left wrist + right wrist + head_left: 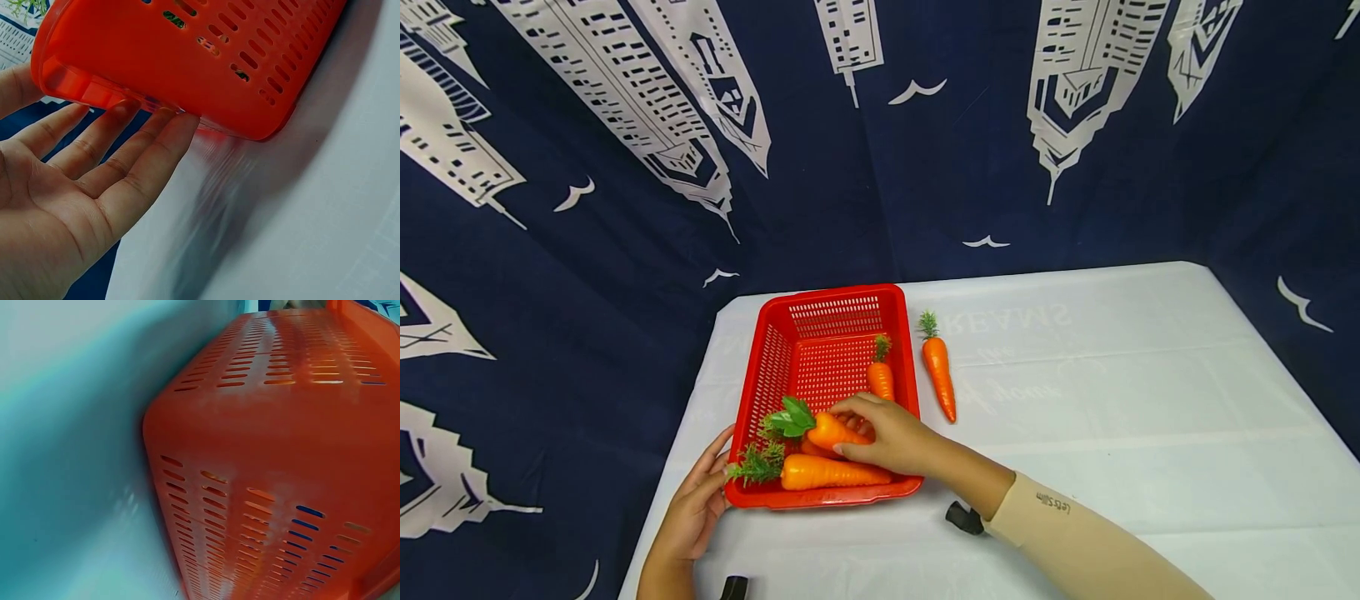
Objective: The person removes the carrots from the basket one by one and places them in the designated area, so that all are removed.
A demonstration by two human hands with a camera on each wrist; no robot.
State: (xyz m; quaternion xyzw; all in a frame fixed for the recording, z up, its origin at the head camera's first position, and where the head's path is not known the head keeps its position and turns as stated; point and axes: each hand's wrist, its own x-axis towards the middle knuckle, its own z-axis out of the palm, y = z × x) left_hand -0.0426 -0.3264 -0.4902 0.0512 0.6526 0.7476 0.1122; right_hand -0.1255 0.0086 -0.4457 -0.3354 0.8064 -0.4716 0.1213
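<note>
A red plastic basket (908,350) with slotted walls stands on the white-covered table, carrots inside. My right hand (887,433) reaches over its right side and grips a carrot (830,432) with broad green leaves, fingers and thumb about its narrow part. Beneath it lies another carrot, partly hidden, and a larger carrot (835,472) lies along the front wall. Toward the right wall is a carrot (881,380) with a feathery top. My left hand (696,500) touches the basket's left front; in the left wrist view its fingers (153,159) are fairly straight against the red plastic.
One carrot (938,375) lies on the table (1112,400) just right of the basket. Dark blue cloth (925,183) with white buildings hangs behind and at the sides. The right wrist view shows the basket's outer wall (262,437), not the hand.
</note>
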